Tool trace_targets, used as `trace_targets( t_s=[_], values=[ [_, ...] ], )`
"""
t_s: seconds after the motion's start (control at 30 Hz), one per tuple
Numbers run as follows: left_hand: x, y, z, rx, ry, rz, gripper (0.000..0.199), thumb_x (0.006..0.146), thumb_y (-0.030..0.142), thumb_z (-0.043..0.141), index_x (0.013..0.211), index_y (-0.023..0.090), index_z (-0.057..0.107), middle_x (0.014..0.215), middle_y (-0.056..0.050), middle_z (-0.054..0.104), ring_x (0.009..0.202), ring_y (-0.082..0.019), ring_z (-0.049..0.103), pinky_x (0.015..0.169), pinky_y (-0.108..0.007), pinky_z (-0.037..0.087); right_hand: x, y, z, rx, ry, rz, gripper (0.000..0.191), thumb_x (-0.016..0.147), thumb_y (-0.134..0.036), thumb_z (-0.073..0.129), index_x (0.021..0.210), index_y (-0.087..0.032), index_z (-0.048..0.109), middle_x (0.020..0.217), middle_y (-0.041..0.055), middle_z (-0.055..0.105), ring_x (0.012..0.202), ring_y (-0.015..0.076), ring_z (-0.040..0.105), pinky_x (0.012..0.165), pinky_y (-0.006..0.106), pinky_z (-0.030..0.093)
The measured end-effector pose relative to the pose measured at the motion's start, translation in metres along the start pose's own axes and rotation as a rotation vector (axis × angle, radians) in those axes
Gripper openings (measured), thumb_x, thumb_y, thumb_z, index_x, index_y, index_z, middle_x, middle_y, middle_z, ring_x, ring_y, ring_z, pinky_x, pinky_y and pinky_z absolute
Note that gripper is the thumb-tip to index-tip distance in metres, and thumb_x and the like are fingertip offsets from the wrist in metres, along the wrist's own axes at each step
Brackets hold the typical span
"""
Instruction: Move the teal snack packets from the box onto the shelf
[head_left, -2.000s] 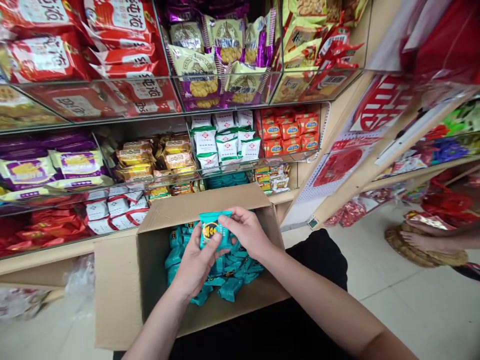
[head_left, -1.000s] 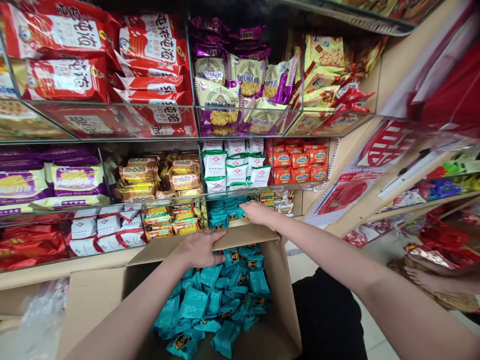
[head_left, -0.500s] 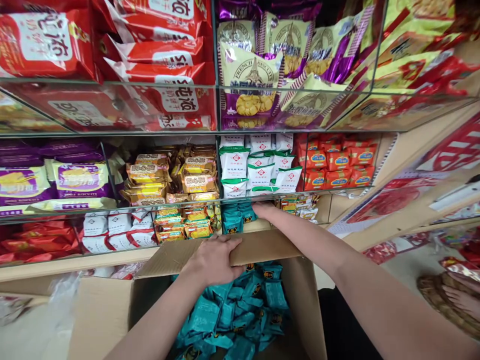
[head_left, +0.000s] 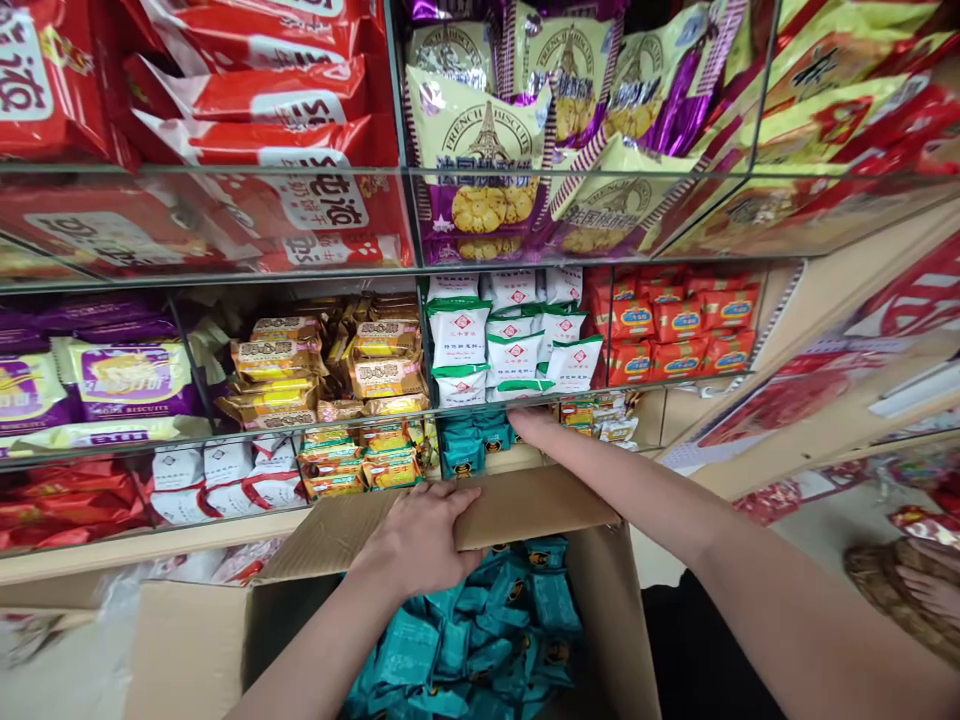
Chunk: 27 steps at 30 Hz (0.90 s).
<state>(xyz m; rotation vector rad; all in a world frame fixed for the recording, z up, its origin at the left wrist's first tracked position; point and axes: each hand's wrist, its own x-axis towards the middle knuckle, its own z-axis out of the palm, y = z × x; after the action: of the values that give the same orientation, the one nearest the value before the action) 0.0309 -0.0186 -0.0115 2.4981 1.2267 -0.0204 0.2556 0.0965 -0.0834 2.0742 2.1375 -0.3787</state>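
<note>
A person's two bare hands work at an open cardboard box, seen from above, with shop shelves rising beyond it. Inside the box lies a jumbled heap of teal packets, some showing a dark and yellow emblem.

The left hand lies over the far flap of the box. Its fingers are draped across the cardboard and its thumb is spread apart from them, down by the flap's near edge; whether it grips or only rests cannot be told.

The right hand reaches past the box's far right corner into the low shelf just beyond. Its fingers are hidden in there, so whether they pinch anything cannot be told. Beside it, to its left, sits a group of shelved packets, teal like those in the box.

On the next shelf up beyond the box are white packets with green edges and, to their right, small orange-red packs. Higher again are purple and cream biscuit bags. To the box's right is black cloth, and farther right part of another person's foot.
</note>
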Motion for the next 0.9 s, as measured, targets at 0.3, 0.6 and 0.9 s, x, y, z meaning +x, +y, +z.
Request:
trace_targets(
  t_s=[0.3, 0.6, 0.9],
  values=[
    [0.002, -0.001, 0.001, 0.010, 0.011, 0.025, 0.063, 0.065, 0.049, 0.053, 0.124, 0.028, 0.046, 0.123, -0.005, 0.052, 0.108, -0.026, 0.049, 0.092, -0.039, 0.037, -0.056, -0.010, -0.038, 0.030, -0.089, -0.170, 0.022, 0.075, -0.026, 0.058, 0.091, -0.013, 0.063, 0.095, 0.0114, 0.063, 0.087, 0.0224, 0.059, 0.069, 0.027, 0.042],
    [-0.006, 0.007, 0.001, 0.072, -0.003, 0.028, 0.068, 0.063, 0.056, 0.051, 0.125, 0.030, 0.042, 0.122, -0.003, 0.052, 0.108, -0.025, 0.049, 0.091, -0.037, 0.038, -0.235, -0.075, 0.003, 0.461, 0.338, -0.668, 0.018, 0.086, -0.026, 0.042, 0.079, -0.018, 0.056, 0.071, 0.0019, 0.055, 0.070, 0.0125, 0.050, 0.066, 0.024, 0.038],
    [-0.013, 0.008, 0.006, 0.191, 0.051, 0.049, 0.066, 0.066, 0.056, 0.047, 0.125, 0.026, 0.041, 0.123, -0.006, 0.051, 0.107, -0.028, 0.048, 0.088, -0.042, 0.039, -0.206, -0.138, 0.150, 0.309, 0.065, -0.455, 0.067, 0.068, -0.027, 0.065, 0.129, -0.023, 0.037, 0.143, 0.0076, 0.016, 0.130, 0.0279, 0.010, 0.100, 0.045, 0.021]
  ],
)
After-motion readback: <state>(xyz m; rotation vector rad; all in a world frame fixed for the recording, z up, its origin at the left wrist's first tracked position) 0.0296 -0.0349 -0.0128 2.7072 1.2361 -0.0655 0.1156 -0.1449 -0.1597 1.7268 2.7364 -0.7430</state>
